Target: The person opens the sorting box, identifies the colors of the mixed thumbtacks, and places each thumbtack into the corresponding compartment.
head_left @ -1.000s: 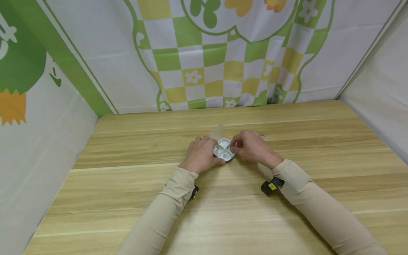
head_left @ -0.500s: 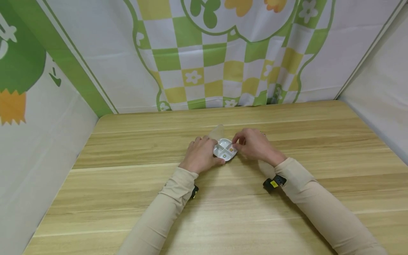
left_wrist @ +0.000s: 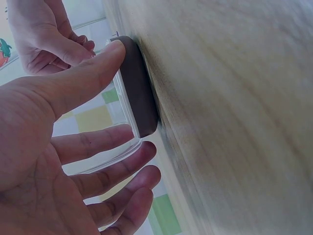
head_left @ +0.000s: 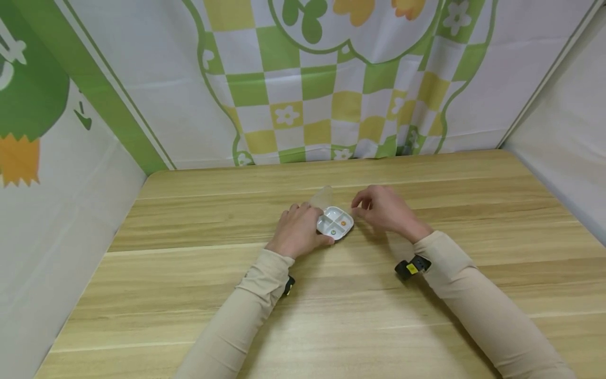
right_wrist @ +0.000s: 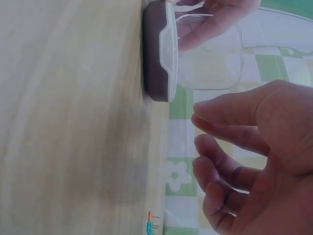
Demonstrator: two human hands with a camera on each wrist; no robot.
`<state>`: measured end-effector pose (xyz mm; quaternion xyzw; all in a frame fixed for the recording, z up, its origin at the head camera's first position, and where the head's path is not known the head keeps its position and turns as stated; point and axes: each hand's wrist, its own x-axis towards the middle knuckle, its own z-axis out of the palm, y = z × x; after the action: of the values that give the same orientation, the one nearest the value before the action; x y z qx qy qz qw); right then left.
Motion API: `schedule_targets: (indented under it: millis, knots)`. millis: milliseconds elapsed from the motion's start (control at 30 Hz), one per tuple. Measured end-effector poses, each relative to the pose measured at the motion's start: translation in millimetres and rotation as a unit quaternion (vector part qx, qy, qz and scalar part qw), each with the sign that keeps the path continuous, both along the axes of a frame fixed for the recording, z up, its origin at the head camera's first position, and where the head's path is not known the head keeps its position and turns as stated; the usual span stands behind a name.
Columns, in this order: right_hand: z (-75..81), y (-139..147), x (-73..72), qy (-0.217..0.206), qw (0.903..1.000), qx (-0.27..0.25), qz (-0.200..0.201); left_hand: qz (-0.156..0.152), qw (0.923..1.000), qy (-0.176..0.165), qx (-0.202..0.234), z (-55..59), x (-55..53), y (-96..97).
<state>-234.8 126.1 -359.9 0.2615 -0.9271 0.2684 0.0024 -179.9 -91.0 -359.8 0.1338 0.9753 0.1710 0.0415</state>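
Observation:
A white-topped pill box (head_left: 335,213) with a dark base and several compartments sits on the table, its clear lid (head_left: 322,197) raised at the back. My left hand (head_left: 298,229) grips the box from the left, thumb at the near edge and fingers at the far side. One compartment holds a small orange stud (head_left: 343,223); the nearest one holds a small greenish stud (head_left: 333,232). Just right of the box is my right hand (head_left: 383,210), apart from it. Its fingers are loosely bent in the right wrist view, and nothing shows between thumb and index finger.
Small coloured studs with thin pins (right_wrist: 150,226) lie on the table to the right, seen in the right wrist view; the right hand hides them from the head view. A patterned curtain (head_left: 317,95) hangs behind the wooden table (head_left: 303,337).
My right hand has drawn back from the box, rightward and away. The orange stud now shows in the right compartment, where fingers covered it a second ago. The left hand keeps its grip.

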Motion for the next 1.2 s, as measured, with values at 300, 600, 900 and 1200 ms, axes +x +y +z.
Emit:
schedule_targets:
  millis: [300, 600, 900, 1200]
  knots:
    - [1.2, 2, -1.2, -0.006, 1.0, -0.001, -0.006, 0.002, 1.0, -0.002, 0.0, 0.7, 0.3, 0.4]
    - [1.1, 9, -7.5, 0.006, 0.9999, 0.001, -0.012, 0.003, 1.0, 0.0, -0.003, 0.7, 0.5, 0.6]
    - [2.7, 14, -9.4, -0.002, 0.9997, -0.001, -0.025, 0.004, 1.0, -0.002, -0.001, 1.2, -0.2, 0.7]
    - [4.2, 22, -11.3, -0.001, 0.9992, -0.008, -0.04, 0.003, 1.0, -0.001, 0.0, 0.4, -0.1, 0.5]
